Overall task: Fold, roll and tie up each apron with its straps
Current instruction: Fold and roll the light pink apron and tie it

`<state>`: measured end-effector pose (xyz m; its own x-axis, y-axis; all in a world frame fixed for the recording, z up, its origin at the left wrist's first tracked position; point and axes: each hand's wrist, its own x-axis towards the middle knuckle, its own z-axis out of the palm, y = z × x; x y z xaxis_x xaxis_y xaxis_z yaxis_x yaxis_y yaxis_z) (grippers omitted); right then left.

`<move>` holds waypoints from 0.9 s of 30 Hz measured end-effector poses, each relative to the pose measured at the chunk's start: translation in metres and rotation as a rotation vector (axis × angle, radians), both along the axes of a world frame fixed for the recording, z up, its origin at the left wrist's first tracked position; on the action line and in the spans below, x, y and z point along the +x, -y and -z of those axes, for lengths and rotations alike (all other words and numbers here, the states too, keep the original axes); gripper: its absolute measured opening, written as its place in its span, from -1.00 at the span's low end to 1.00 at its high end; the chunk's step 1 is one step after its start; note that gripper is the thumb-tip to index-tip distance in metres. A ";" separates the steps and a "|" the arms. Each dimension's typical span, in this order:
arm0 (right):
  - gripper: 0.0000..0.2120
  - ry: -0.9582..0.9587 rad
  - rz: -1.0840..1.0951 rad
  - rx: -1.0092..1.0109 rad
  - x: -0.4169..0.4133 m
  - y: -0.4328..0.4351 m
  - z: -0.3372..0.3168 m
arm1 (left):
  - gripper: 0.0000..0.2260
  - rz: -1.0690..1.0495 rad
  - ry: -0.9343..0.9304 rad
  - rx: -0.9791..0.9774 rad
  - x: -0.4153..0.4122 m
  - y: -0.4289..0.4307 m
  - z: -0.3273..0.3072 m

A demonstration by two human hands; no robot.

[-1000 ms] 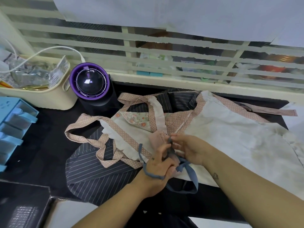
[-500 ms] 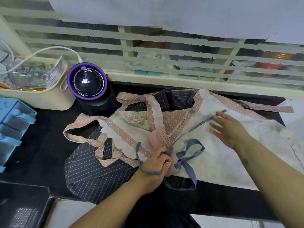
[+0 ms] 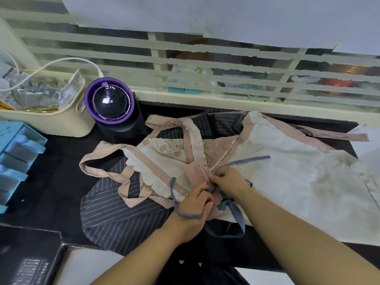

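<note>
A small pink rolled apron (image 3: 195, 171) lies on top of a spread cream apron (image 3: 298, 182) with pink dotted trim. My left hand (image 3: 195, 204) grips the pink roll, with a blue-grey strap (image 3: 186, 214) draped over its wrist. My right hand (image 3: 230, 179) pinches the blue-grey strap at the roll, close against the left hand. One strap end (image 3: 253, 159) trails up to the right across the cream cloth, and a strap loop (image 3: 232, 223) hangs at the table's front edge. A dark striped apron (image 3: 123, 219) lies underneath at the left.
A purple and black round fan (image 3: 110, 101) stands at the back left beside a cream basket (image 3: 51, 120) of packets. Blue drawers (image 3: 16, 157) sit at the far left. The black table (image 3: 51, 182) ends at a louvred window sill behind.
My right hand, which had swung out to the right over the cream apron pulling the strap, has come back to the roll and pinches the strap there. The left hand stayed on the roll.
</note>
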<state>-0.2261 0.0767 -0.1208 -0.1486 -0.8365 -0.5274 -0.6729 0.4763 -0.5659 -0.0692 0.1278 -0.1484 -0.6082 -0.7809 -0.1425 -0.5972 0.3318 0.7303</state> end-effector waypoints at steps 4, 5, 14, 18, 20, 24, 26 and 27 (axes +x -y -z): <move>-0.55 -0.025 0.136 -0.120 -0.015 -0.002 0.003 | -0.71 -0.216 0.032 -0.215 0.009 0.000 0.002; -0.54 -0.071 0.095 -0.124 -0.021 -0.003 0.004 | -0.79 -0.280 0.084 -0.331 0.013 0.000 0.002; -0.70 0.445 0.526 -0.012 -0.032 -0.007 0.000 | -0.89 -0.086 0.678 -0.401 0.021 0.017 -0.010; -0.65 0.982 0.618 0.105 -0.021 -0.009 -0.020 | -0.63 -0.133 0.640 -0.219 0.019 0.026 -0.013; -0.63 0.858 0.338 0.129 -0.020 -0.010 -0.025 | -0.63 -0.150 0.636 -0.204 0.017 0.029 -0.019; -0.59 0.301 -0.184 0.002 -0.033 -0.012 -0.020 | -0.69 -0.080 0.703 -0.163 0.023 0.032 -0.016; -0.56 0.189 -0.231 -0.068 -0.039 -0.012 -0.019 | -0.72 -0.055 0.712 -0.147 0.026 0.032 -0.017; -0.56 0.177 -0.236 -0.087 -0.039 -0.012 -0.019 | -0.73 -0.057 0.700 -0.128 0.027 0.033 -0.021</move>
